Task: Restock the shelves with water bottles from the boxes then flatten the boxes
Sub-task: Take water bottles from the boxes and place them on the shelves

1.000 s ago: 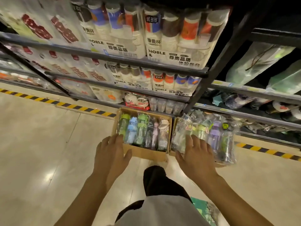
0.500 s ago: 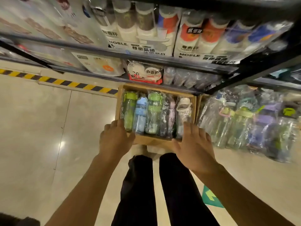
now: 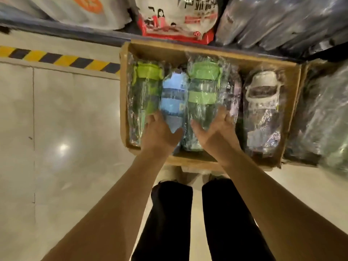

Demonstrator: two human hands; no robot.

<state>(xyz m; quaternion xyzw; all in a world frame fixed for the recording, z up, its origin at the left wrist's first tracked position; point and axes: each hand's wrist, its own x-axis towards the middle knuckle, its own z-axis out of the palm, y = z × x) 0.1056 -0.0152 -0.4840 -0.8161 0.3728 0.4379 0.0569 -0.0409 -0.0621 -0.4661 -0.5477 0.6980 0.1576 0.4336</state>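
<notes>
An open cardboard box (image 3: 291,117) sits on the floor in front of the bottom shelf. Inside lie several plastic-wrapped water bottles side by side: a green-lidded one (image 3: 146,85) at the left, a blue one (image 3: 173,95), a second green one (image 3: 203,87), a purplish one (image 3: 233,97) and a white-lidded one (image 3: 263,102). My left hand (image 3: 160,134) is down in the box over the blue bottle's lower end, thumb spread out. My right hand (image 3: 216,129) lies over the lower end of the middle green bottle, fingers straight and thumb apart. Neither hand has closed round a bottle.
A second box (image 3: 323,113) of wrapped bottles stands right against the first. The bottom shelf edge (image 3: 75,32) carries bagged goods, among them a red and white pack (image 3: 178,21). Yellow-black tape (image 3: 56,59) runs along the pale floor at left. My black-trousered legs (image 3: 171,213) are below the box.
My head has come much closer to the box. Both hands have moved from the box's near edge inward onto the blue and middle green bottles.
</notes>
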